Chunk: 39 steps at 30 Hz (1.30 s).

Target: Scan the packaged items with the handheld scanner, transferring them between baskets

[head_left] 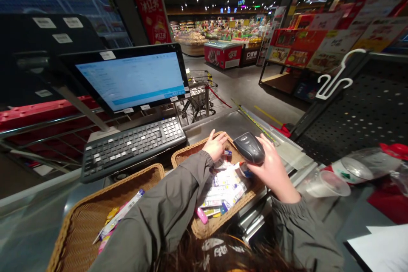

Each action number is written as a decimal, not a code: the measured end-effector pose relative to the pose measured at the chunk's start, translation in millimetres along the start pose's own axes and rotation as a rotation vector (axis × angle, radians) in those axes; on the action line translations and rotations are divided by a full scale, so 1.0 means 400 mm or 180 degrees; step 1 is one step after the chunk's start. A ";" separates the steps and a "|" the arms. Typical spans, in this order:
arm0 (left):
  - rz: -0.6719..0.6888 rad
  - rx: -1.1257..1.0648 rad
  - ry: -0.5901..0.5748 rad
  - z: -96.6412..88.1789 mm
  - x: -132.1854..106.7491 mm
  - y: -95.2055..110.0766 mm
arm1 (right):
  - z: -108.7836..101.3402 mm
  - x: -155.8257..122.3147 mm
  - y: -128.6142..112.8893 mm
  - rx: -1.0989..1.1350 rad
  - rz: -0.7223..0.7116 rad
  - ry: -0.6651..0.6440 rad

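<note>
My right hand (274, 170) is wrapped round a black barcode scanner (249, 148), held above the right side of a wicker basket (178, 157). My left hand (216, 146) reaches over the far part of this basket, back upward and fingers stretched apart, with no held thing showing. Below it, the basket holds white and blue small packets (219, 191), a pink item (202, 215) and other small pieces. My left sleeve covers part of the basket's left side. A second wicker basket (79, 208) to the left contains a long thin packet (123, 214) and some colourful ones.
A lit monitor (137, 78) and a black keyboard (135, 144) stand at the left. A shopping cart (199, 97) is beyond the counter. At right are a perforated black panel (360, 106) with a white hanger (334, 78), plastic cups (330, 183) and white paper (381, 248).
</note>
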<state>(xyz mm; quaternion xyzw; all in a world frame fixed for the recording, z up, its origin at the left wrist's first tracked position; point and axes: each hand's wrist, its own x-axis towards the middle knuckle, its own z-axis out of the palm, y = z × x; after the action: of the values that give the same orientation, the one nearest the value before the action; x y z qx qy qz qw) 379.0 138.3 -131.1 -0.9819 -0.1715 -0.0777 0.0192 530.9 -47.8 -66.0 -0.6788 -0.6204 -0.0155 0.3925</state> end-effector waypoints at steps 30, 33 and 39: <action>-0.1383 0.0851 0.1975 -0.544 -0.725 -0.100 | 0.069 0.038 -0.524 0.0298 -0.1829 -0.0169; -0.1432 0.0926 0.1996 -0.553 -0.766 -0.103 | 0.093 0.006 -0.559 0.0335 -0.1950 -0.0367; -0.1552 0.0994 0.1989 -0.561 -0.829 -0.110 | 0.113 -0.019 -0.599 0.0303 -0.1982 -0.0496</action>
<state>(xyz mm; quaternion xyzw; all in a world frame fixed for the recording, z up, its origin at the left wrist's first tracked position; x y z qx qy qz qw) 23.3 54.6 38.3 -0.8272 -0.3943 -0.3469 0.1998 303.6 -47.8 22.1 -0.4364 -0.8265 -0.0538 0.3516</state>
